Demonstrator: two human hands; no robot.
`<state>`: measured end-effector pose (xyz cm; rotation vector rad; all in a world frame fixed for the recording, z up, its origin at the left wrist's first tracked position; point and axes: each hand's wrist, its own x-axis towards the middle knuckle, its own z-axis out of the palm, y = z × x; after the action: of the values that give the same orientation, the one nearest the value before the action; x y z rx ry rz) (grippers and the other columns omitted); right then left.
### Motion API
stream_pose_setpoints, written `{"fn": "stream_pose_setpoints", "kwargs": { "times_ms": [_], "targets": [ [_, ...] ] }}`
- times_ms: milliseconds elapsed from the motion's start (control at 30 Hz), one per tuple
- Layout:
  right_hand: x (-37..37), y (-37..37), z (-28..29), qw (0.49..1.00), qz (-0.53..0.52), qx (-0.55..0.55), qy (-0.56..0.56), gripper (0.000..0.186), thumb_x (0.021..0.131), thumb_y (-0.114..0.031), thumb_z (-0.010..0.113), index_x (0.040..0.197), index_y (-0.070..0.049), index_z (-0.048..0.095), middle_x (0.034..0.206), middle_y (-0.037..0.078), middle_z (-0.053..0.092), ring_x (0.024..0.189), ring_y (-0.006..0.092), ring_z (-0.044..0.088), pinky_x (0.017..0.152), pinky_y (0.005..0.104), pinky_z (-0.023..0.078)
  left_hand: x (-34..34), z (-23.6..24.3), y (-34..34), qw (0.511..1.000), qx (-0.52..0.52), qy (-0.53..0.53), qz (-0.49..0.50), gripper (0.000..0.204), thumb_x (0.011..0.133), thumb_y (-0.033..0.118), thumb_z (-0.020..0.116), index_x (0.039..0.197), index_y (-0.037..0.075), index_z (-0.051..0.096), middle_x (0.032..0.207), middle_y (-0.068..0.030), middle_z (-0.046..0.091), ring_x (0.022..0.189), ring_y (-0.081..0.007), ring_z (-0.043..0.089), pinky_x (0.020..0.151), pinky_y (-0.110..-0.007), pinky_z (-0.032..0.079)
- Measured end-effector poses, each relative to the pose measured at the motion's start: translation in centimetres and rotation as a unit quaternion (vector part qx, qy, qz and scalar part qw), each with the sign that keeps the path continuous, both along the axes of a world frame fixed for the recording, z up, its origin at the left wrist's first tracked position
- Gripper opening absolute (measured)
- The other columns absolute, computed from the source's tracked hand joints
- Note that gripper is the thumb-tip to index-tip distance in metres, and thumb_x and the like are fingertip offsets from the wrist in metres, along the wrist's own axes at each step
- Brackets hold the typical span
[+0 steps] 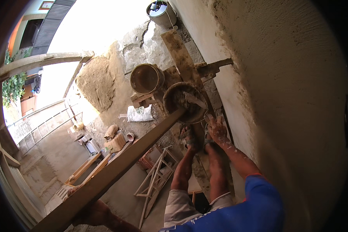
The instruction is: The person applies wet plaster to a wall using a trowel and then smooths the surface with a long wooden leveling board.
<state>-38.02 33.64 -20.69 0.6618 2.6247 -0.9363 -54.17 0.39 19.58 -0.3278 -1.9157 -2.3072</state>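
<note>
My left hand [91,212] is wrapped round a long straight board [120,168], partly hidden behind it. The board slants up to the right, and its far end lies over a mud-coated round tub [167,101]. Inside the tub are wet grey mortar and a flat mortar-smeared tool [195,99], perhaps a trowel. My right hand [217,129], spotted with mortar, is at the tub's near right rim with its fingers apart. Whether the fingertips touch the rim, I cannot tell.
I stand on narrow planks [179,52] beside a plastered wall [297,77] on my right. Left of the tub is another bucket [147,78]. Below are a sand heap [96,83], a white sack [140,113] and a wooden trestle [155,181]. A pail [162,17] stands far ahead.
</note>
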Motion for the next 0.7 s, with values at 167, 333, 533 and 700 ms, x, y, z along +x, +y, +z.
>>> {"fn": "stream_pose_setpoints", "kwargs": {
  "times_ms": [167,333,533,700],
  "targets": [
    [-1.8,-0.9,4.0,0.999,-0.037,0.016,-0.018,0.054,0.077,-0.011,0.062,0.128,-0.014,0.044,0.103,0.027,0.048,0.083,0.0438,0.058,0.068,0.0473,0.052,1.4,1.9,2.6,0.989,0.135,-0.025,0.047,0.073,0.086,0.061,0.043,0.133,0.004,0.04,0.126,-0.021,0.049,0.119,-0.0329,0.045,0.106,-0.051,0.03],
    [2.3,3.0,14.3,0.997,-0.078,-0.011,-0.009,0.051,0.075,-0.011,0.063,0.124,-0.011,0.048,0.105,0.028,0.05,0.087,0.0441,0.058,0.072,0.0481,0.051,1.5,9.7,6.3,0.983,0.175,0.04,0.039,0.072,0.086,0.059,0.047,0.126,0.0,0.043,0.119,-0.0201,0.05,0.112,-0.0351,0.047,0.104,-0.052,0.03],
    [12.2,6.3,22.5,0.982,-0.142,-0.008,-0.127,0.049,0.072,-0.018,0.067,0.118,-0.007,0.054,0.097,0.023,0.061,0.088,0.0392,0.06,0.078,0.0446,0.048,1.3,19.8,4.4,0.952,0.295,0.04,-0.078,0.075,0.083,0.054,0.055,0.13,-0.001,0.037,0.124,-0.0177,0.044,0.117,-0.0347,0.041,0.104,-0.051,0.03],
    [17.6,5.8,32.0,0.973,-0.166,-0.044,-0.154,0.045,0.072,-0.025,0.067,0.113,-0.009,0.057,0.084,0.016,0.065,0.077,0.029,0.064,0.068,0.04,0.05,0.7,23.4,6.0,0.971,0.151,0.01,0.186,0.065,0.088,0.041,0.053,0.131,-0.003,0.036,0.134,-0.0213,0.039,0.124,-0.0332,0.038,0.106,-0.049,0.03]
  ]
}}
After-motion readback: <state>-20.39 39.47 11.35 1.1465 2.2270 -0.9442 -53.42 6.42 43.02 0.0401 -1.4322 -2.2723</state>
